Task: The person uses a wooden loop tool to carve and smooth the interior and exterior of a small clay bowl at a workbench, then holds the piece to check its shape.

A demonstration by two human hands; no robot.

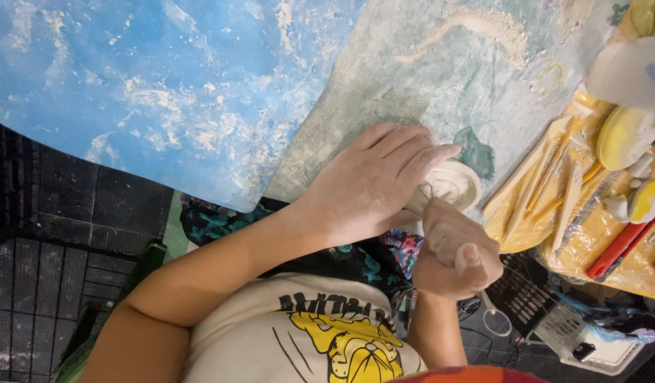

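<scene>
Closest to the lens is the person's pale printed shirt (pixel 306 333), with both forearms reaching away from it toward the near edge of the desk (pixel 221 202). A dusty blue sheet (pixel 143 92) covers the left part of the desk. A grey-green sheet (pixel 413 71), smeared with pale powder, covers the middle. Along the right edge lies a yellow pouch (pixel 547 213) of wooden modelling sticks, with a red-handled tool (pixel 618 248) beside it.

The left hand (pixel 381 181) rests on the near edge of the grey-green sheet. It is spread, its fingers laid flat and close together over the rim of a small pale clay dish (pixel 455 186), pinning it down. The right hand (pixel 455 255) sits just nearer the body, clenched in a fist around a trimming tool (pixel 417 201). The tool's pale handle pokes out toward the dish, and its fine tip seems to touch the near rim. Whether the tip is a wire loop or a blade is too small to tell.

The pose suggests the dish is being shaped or trimmed at its edge. Any further stroke would call for the left hand to hold the dish firmly while the right guides the tip lightly, since soft clay would gouge easily.
</scene>
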